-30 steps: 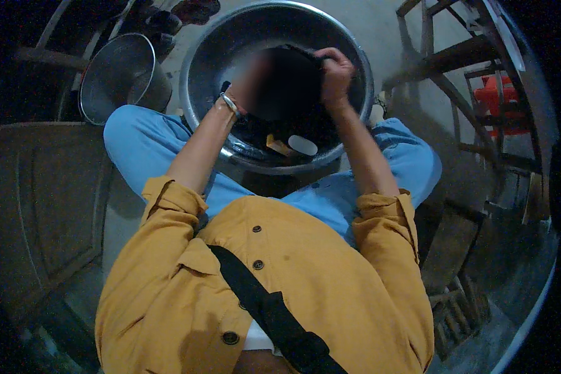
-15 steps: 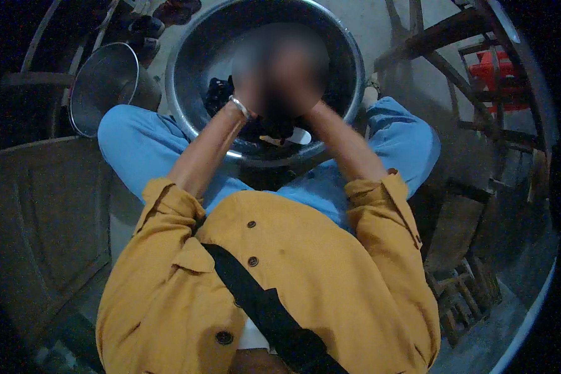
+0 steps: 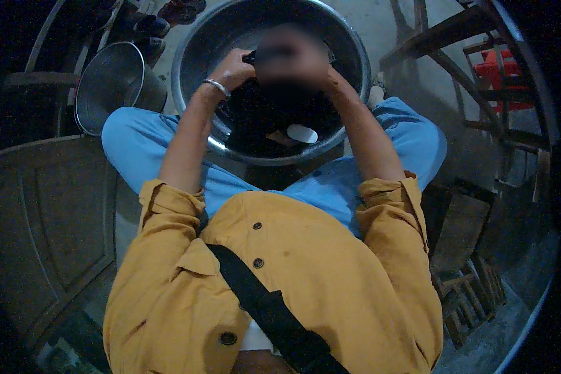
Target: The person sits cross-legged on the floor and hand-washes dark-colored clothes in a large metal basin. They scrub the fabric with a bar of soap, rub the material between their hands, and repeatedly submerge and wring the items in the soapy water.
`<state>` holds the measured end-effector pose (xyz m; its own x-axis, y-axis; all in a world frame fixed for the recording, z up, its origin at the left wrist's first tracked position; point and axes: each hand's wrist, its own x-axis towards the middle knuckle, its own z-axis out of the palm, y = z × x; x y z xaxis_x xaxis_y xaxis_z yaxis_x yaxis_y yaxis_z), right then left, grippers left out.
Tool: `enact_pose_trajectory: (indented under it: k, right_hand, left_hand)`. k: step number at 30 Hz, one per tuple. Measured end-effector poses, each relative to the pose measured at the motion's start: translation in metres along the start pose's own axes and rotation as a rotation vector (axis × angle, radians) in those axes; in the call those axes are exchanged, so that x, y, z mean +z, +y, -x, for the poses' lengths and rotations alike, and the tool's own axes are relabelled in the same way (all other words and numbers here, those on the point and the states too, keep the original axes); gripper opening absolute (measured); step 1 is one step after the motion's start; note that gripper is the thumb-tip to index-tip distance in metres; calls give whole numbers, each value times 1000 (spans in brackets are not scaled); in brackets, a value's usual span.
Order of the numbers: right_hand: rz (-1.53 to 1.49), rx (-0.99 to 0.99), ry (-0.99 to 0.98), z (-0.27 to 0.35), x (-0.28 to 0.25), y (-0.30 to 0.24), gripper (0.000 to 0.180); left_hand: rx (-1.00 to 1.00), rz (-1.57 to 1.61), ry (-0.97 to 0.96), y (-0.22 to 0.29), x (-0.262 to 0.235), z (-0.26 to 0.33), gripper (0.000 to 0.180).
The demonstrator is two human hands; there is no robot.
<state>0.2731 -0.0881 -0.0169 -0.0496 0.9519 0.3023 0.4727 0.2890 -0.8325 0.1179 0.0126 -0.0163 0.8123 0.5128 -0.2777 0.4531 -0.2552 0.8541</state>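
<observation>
Between my knees stands a wide, round metal basin (image 3: 196, 37). My left hand (image 3: 235, 67), with a silver bangle at the wrist, is over its left part, fingers closed on the edge of a dark cloth (image 3: 249, 112). The cloth spreads below my hands, almost black against the basin's inside. My right hand (image 3: 311, 68) is over the right part, by the cloth; a blurred patch hides its fingers. Toward the near rim lies a white oval piece (image 3: 303, 133), its kind unclear, beside a small brownish piece (image 3: 281, 137).
At the left, a metal bucket (image 3: 109, 87) leans beside my knee, with shoes (image 3: 151, 26) beyond it. A wooden panel (image 3: 62, 218) is nearer on the left. Wooden frames (image 3: 455, 34) and a red plastic item (image 3: 502, 75) stand at the right.
My hands have moved apart and my left hand has shifted left and away from me. The cloth is now spread between them. The white oval piece shows more fully.
</observation>
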Motion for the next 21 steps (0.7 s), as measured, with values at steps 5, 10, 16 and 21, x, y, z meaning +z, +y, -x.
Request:
enact_pose_trajectory:
  k: [5,10,16,21]
  right_hand:
    - [75,145,-36,41,30,72,53]
    - [-510,553,187,48,-15,143,40]
    - [-942,293,502,35,-32,53,29]
    - [269,-332,589,17,35,35,24]
  left_hand:
    - [346,564,48,4,-2,24,28]
    - [309,209,196,-71,-17,10,35]
    - [-51,803,-78,-20,29,24,43]
    - [-193,1383,46,-7,39,16,57]
